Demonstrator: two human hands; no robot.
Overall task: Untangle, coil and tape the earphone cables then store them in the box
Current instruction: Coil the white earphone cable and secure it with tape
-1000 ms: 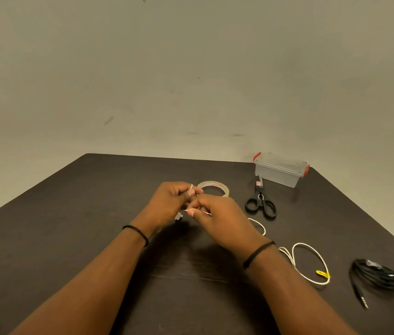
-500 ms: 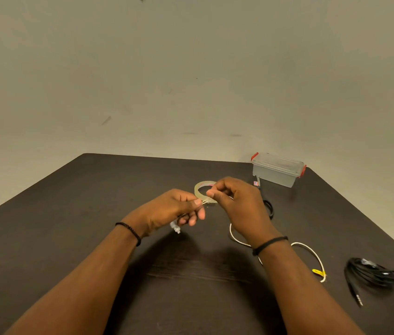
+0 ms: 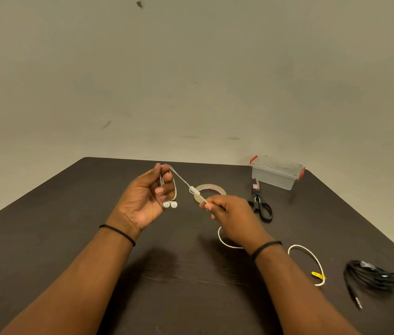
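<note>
Hands have parted: left hand (image 3: 146,198) now raised, gripping white cable (image 3: 183,181) w/ earbuds (image 3: 170,204) dangling; right hand (image 3: 231,215) pinches cable taut. Coiling's starting.

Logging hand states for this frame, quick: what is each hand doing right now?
Left hand: closed, fingers holding loops of the thin white earphone cable, earbuds dangling below.
Right hand: closed, pinching the same cable just past its inline remote.

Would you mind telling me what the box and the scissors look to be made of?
Box: clear plastic, slightly frosted, since the table shows through its walls; its red latches look plastic too. Scissors: glossy black handles, probably plastic; the blades are too small to judge.
</note>
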